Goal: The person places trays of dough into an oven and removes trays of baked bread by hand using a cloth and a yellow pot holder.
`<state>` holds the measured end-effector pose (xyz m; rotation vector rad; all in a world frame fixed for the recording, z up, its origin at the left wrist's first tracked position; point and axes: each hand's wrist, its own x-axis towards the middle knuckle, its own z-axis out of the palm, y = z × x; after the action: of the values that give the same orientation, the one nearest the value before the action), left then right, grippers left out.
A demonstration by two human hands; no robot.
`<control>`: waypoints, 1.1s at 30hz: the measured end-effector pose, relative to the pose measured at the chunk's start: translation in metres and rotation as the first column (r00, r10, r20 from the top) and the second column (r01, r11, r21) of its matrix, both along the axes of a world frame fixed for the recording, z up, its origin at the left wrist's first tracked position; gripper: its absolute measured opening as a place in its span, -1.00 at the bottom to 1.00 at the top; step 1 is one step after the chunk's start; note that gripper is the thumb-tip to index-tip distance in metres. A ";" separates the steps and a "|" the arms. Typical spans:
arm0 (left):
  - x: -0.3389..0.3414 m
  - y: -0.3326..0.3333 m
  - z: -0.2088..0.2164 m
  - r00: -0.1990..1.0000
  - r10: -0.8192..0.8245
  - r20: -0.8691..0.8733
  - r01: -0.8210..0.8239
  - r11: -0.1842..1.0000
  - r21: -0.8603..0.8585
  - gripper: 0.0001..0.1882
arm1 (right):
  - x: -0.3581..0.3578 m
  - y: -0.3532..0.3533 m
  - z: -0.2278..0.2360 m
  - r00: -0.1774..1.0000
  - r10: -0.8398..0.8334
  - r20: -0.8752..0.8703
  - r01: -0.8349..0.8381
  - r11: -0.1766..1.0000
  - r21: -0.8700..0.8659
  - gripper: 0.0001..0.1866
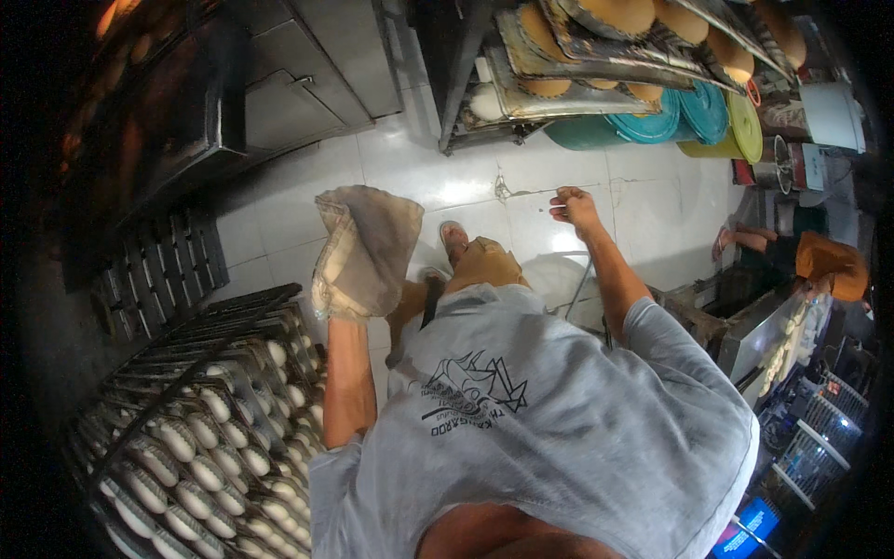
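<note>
A stained brown-grey cloth oven mitt [372,247] covers my left hand, its cuff round my wrist. The fingers inside are hidden, so their pose does not show. My right hand [575,210] is bare and held out over the tiled floor, its fingers loosely bent and a little apart, with nothing in them. On the left below the mitt stands a rack [177,359] full of trays, with pale dough pieces [207,473] in fluted moulds; the mitt is the nearest thing to it, without visible contact.
A dark oven [186,102] glows at upper left. Ahead, a rack holds trays of browned bread [619,14], with teal lidded tubs [703,110] beside it. At right, another person [829,265] is by a table with dough pieces [778,349]. White tiles [652,210] lie underfoot.
</note>
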<state>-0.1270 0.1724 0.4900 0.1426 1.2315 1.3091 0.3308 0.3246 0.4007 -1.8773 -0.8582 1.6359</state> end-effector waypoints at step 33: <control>0.218 0.212 -0.307 0.989 0.073 0.132 -0.087 0.991 0.105 -0.49 | 0.105 0.186 -0.125 0.976 0.096 -0.197 -0.072 0.989 0.126 -0.67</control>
<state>0.0911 0.3843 0.1828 0.0868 1.0657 1.4348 0.4360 0.5108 0.2757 -1.5816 -0.9360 1.7512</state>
